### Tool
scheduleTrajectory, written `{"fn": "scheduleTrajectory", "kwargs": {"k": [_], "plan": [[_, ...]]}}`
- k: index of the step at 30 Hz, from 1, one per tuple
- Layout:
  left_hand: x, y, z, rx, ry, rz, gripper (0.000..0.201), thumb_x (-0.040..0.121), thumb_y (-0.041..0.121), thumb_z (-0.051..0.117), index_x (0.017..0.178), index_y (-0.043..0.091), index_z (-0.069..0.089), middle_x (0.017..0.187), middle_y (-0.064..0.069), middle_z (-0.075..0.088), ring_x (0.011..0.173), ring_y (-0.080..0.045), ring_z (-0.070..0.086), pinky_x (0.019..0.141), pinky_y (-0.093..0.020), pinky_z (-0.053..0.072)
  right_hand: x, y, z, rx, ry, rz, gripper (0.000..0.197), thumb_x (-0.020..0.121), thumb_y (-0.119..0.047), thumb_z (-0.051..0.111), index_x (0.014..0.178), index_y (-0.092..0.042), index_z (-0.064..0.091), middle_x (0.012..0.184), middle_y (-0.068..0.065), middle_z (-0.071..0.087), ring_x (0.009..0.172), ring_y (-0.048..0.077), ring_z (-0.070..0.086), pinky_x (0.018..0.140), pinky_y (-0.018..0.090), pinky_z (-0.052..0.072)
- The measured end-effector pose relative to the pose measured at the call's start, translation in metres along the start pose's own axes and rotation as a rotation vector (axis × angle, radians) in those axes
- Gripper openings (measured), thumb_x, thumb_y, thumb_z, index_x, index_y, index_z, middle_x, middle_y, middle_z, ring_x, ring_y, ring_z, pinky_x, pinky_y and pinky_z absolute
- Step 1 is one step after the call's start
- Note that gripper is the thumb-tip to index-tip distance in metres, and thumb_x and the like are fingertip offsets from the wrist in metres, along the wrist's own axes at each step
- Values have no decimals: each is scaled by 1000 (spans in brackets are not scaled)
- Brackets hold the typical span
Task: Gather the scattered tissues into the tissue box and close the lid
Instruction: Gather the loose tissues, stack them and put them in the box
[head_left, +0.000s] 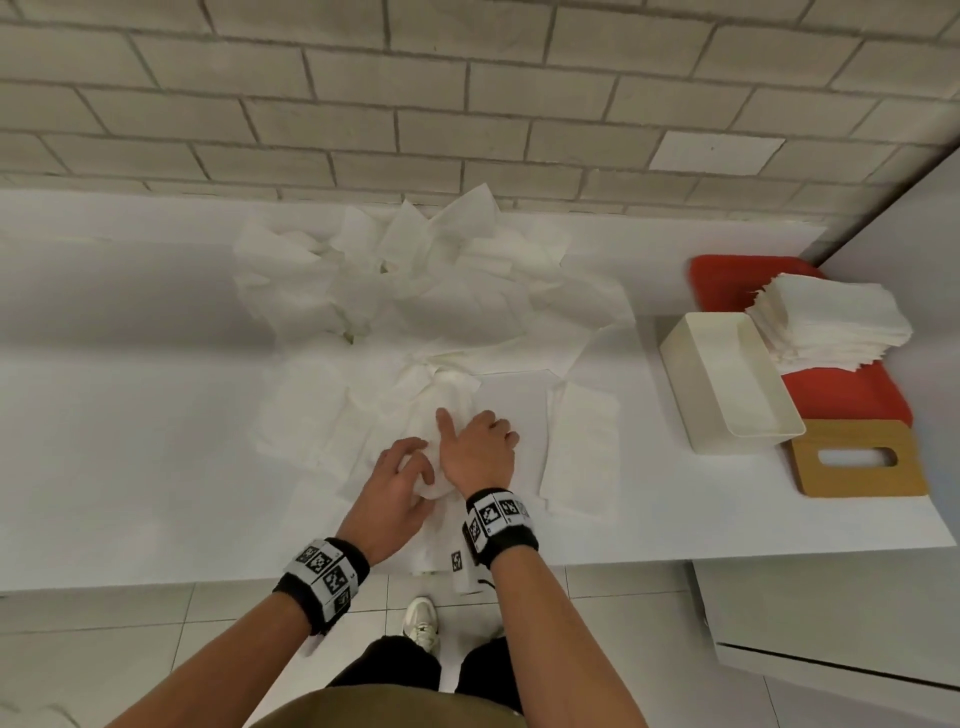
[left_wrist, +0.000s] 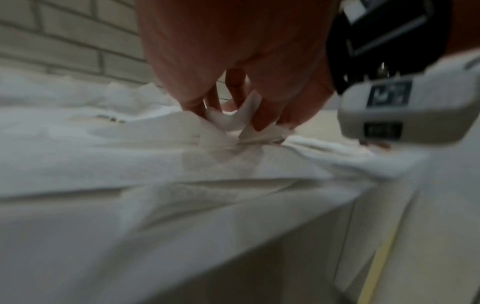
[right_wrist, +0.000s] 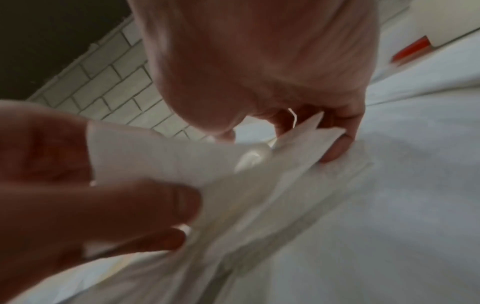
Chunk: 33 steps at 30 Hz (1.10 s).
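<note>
My left hand (head_left: 397, 480) has its fingers curled round a bunched tissue (head_left: 434, 415) near the front edge of the countertop (head_left: 130, 441), and my right hand (head_left: 478, 449), just beside it, pinches the same crumple between thumb and bent fingers, with the forefinger stretched out over the paper. Around both hands more loose sheets lie flat on the counter, and a much larger heap of scattered tissues (head_left: 415, 280) sits against the back edge by the brick wall (head_left: 363, 104). Toward the right end the tissue box (head_left: 727, 379) stands open and, as far as I can see, with nothing in it; a neat stack of tissues (head_left: 831, 322) rests on the red tray (head_left: 852, 395) behind it (not in the box), and the wooden lid (head_left: 857, 457) lies flat at the front. So I judge the job barely begun: nearly all the gathering and the lid are left.
</note>
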<state>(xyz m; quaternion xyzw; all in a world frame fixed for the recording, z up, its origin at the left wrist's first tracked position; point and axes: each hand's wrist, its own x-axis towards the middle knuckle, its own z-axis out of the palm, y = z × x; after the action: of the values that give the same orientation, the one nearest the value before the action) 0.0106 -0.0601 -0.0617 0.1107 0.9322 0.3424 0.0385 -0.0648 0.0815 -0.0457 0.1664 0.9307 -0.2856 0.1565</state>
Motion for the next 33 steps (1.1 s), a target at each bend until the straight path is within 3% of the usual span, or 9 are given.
{"fn": "scheduleTrajectory", "kwargs": {"k": [4, 7, 9, 11, 16, 20, 24, 29, 33], "plan": [[-4, -2, -25, -249, 312, -125, 29, 76, 10, 86, 93, 24, 66, 135, 2, 54, 121, -9, 58, 104, -19, 45, 18, 2, 10, 0, 58, 23, 81, 101, -50, -3, 131, -2, 56, 135, 22, 56, 124, 39, 46, 89, 41, 28], [-15, -11, -44, -329, 470, -193, 25, 77, 13, 87, 89, 26, 69, 133, 1, 51, 123, -12, 60, 98, -29, 51, 17, 0, 6, -61, 52, 14, 54, 109, -44, 36, 133, 2, 50, 137, 21, 49, 126, 40, 45, 98, 44, 42], [-24, -21, -45, -346, 366, -213, 35, 72, 6, 94, 85, 28, 71, 135, 0, 47, 127, -5, 57, 101, -32, 51, 10, -5, 4, -121, 54, 0, 60, 102, -47, 59, 138, -1, 45, 138, 18, 45, 126, 38, 46, 100, 45, 47], [-29, -28, -40, -372, 217, -257, 26, 73, 21, 98, 79, 31, 74, 135, 3, 46, 127, 1, 56, 103, -28, 50, 8, -10, 11, -201, 19, -26, 59, 97, -37, 68, 138, -3, 43, 137, 16, 47, 126, 37, 46, 99, 44, 46], [-15, -11, -42, -496, 89, -456, 41, 91, 64, 70, 86, 25, 82, 113, 12, 72, 105, 3, 66, 96, -23, 52, 21, -13, 12, -147, -83, -40, 46, 98, -17, 57, 143, -12, 46, 143, 13, 52, 134, 38, 44, 109, 46, 41], [0, -14, -44, -512, 29, -435, 8, 89, 29, 86, 92, 35, 83, 79, 15, 72, 71, -4, 63, 80, -20, 52, 23, -5, -2, 230, -68, -145, 38, 106, -44, 54, 137, -24, 56, 129, 5, 66, 123, 32, 63, 102, 48, 54], [4, -19, -45, -534, 21, -393, 35, 94, 6, 72, 102, 39, 84, 80, -6, 69, 67, -16, 48, 74, -22, 44, 23, 8, -37, 387, 97, -216, 38, 109, -57, 46, 141, -37, 56, 120, -5, 74, 106, 22, 69, 94, 41, 57], [10, -15, -36, -556, 17, -456, 45, 95, 0, 63, 108, 39, 82, 59, 20, 57, 55, -6, 40, 59, -13, 39, 27, 40, -67, 556, 92, -186, 42, 106, -35, 63, 141, -47, 42, 105, -15, 67, 85, 13, 68, 72, 31, 52], [20, -10, -23, -548, 76, -569, 41, 98, 5, 61, 106, 38, 82, 93, -15, 76, 64, -10, 54, 67, -23, 52, 24, 67, -67, 652, 40, -119, 25, 104, -26, 68, 121, -43, 61, 119, -3, 68, 104, 18, 66, 78, 24, 49]]}}
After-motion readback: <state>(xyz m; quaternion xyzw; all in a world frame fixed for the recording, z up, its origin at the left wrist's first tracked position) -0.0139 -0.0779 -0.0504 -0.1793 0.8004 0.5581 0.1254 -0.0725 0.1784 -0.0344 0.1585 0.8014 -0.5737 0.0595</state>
